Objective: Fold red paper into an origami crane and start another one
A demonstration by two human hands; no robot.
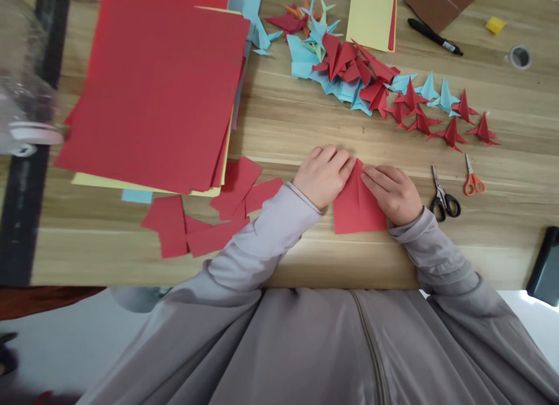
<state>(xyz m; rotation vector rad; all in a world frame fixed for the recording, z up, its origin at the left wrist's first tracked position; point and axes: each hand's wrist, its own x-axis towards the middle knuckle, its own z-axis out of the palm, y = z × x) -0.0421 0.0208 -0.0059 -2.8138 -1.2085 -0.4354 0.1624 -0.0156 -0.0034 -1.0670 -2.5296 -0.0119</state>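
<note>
A red paper sheet [360,210] lies on the table in front of me, with a crease running down its middle and its far corners covered by my fingers. My left hand [324,175] presses on its far left part, fingers bent and close together. On the far right part rests my right hand [393,192], its fingertips together at the paper's far edge near the crease. The two hands' fingertips are a small gap apart, and a narrow tip of red shows between them. What the fingertips pinch underneath is hidden.
Red paper pieces [216,236] lie left of my arm, below a stack of large red sheets [161,96]. Folded red and blue paper cranes [421,123] spread across the back. Black-handled scissors [443,201] and orange-handled scissors [471,181] lie right. A black pen [434,37] lies farther back.
</note>
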